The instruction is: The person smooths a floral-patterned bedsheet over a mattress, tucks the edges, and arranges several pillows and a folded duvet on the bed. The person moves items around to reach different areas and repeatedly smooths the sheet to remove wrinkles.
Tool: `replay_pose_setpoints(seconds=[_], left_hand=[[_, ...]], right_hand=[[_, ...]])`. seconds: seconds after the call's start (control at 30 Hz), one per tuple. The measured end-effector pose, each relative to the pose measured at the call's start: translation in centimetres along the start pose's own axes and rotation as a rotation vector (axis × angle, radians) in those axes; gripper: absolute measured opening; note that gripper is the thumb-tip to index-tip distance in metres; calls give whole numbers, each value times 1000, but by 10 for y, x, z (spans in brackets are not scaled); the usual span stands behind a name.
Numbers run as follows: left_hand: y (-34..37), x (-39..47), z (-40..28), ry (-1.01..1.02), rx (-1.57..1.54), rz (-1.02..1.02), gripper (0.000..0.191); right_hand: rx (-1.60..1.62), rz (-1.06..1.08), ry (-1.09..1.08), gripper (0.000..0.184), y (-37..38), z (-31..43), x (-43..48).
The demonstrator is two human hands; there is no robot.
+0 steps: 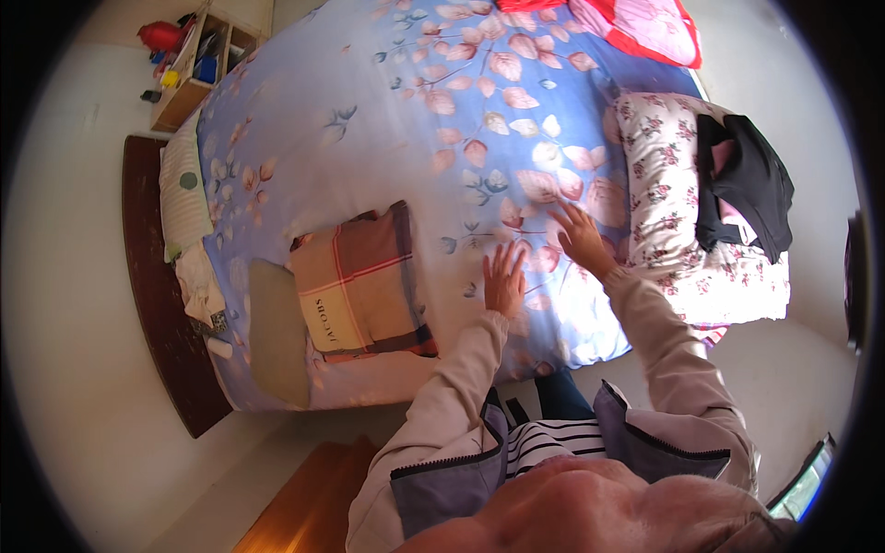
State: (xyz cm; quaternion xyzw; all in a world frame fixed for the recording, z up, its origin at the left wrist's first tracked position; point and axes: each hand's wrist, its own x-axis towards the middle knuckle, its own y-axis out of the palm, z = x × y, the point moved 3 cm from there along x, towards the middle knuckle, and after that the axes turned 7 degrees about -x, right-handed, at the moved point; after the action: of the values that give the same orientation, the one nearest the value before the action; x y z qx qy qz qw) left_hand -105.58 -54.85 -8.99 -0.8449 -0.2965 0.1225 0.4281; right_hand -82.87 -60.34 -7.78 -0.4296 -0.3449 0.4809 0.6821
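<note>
A blue and pinkish bed cover (401, 166) printed with leaves spreads over the bed in front of me. My left hand (505, 282) is over its near half, palm down with the fingers apart. Farther right, my right hand (583, 238) is held over the leaf print, fingers also spread. Both appear to rest on the cloth, and neither holds anything. Left of my left hand lies a plaid cushion (366, 287) in brown, tan and red, bearing writing. An olive-grey flat cloth or pad (278, 339) is partly beneath it.
A folded floral quilt (660, 180) lies at the bed's right end, with black clothing (750, 180) on it. Red and pink fabric (643, 27) is at the far right corner. A dark wooden headboard (155, 276), a striped pillow (183, 186) and a wooden box (200, 62) stand left.
</note>
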Motion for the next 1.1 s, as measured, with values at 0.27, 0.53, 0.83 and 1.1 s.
replay_pose_setpoints(seconds=[0.27, 0.53, 0.83, 1.1], left_hand=[[2, -335, 42, 12, -433, 614, 42], [-151, -392, 240, -892, -247, -342, 25], [-231, -320, 401, -1042, -831, -1061, 53], [-269, -289, 424, -991, -612, -668, 61]], right_hand=[[473, 983, -547, 32, 113, 159, -229], [793, 596, 167, 27, 150, 180, -84], [1398, 665, 720, 66, 199, 362, 68], [1458, 582, 904, 52, 183, 407, 73]])
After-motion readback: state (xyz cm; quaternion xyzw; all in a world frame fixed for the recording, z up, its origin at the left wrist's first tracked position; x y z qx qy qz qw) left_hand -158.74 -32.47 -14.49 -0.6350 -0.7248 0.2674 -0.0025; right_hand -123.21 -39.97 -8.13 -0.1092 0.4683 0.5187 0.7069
